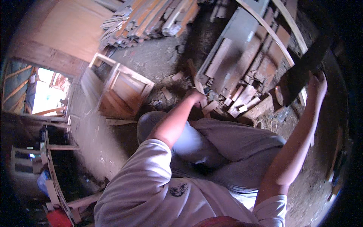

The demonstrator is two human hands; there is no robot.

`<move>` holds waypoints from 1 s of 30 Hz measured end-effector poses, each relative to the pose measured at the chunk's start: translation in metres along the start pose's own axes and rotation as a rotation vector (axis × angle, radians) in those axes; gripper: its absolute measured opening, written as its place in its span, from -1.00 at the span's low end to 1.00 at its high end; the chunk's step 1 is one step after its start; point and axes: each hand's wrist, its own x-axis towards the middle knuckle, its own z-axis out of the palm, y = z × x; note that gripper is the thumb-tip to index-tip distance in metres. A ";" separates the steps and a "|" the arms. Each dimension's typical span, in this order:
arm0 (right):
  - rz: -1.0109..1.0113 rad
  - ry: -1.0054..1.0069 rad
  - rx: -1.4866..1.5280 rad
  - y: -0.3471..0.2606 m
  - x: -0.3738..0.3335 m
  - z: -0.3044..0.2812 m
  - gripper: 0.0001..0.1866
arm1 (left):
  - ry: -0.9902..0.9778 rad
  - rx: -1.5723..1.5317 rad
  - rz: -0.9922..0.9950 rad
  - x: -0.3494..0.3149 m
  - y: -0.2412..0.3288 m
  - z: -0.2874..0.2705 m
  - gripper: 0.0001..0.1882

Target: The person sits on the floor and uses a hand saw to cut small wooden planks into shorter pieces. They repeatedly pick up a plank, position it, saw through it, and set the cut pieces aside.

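Left of centre, my left hand [197, 97] is closed beside a thin wooden strip [194, 77]. The curled fingers hide whether they grip the strip. Far out on the right, my right hand [317, 85] is closed next to a long, dark, flat piece [302, 75] that slants up into shadow. What that piece is, and whether the fingers hold it, is too dark to tell. Short wood offcuts [244, 100] lie between my hands on the ground, beyond my folded legs [234, 147].
Long boards [242, 49] lie beyond the offcuts. A bundle of narrow timber [151, 19] is stacked at the far left of them. An open wooden frame box [123, 89] stands left of my knee. A bright opening [49, 92] and a wooden rack [53, 166] are at the left.
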 end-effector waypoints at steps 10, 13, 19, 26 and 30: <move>0.017 -0.013 0.136 -0.001 -0.004 -0.004 -0.76 | 0.075 0.333 -0.077 -0.047 0.058 -0.008 -0.42; 0.022 -0.012 0.087 -0.001 -0.004 -0.007 -0.76 | 0.175 0.399 -0.040 -0.041 0.060 0.003 -0.34; 0.096 -0.069 0.179 -0.005 -0.005 -0.002 -0.77 | 0.386 0.274 0.072 0.007 0.020 -0.004 -0.48; 0.124 -0.068 0.000 -0.032 -0.018 -0.005 -0.77 | 0.576 -0.610 -0.069 -0.010 0.019 -0.087 -0.69; -0.047 -0.027 -0.237 -0.019 -0.013 -0.011 -0.79 | 0.601 -1.223 -0.070 -0.005 0.056 -0.106 -0.74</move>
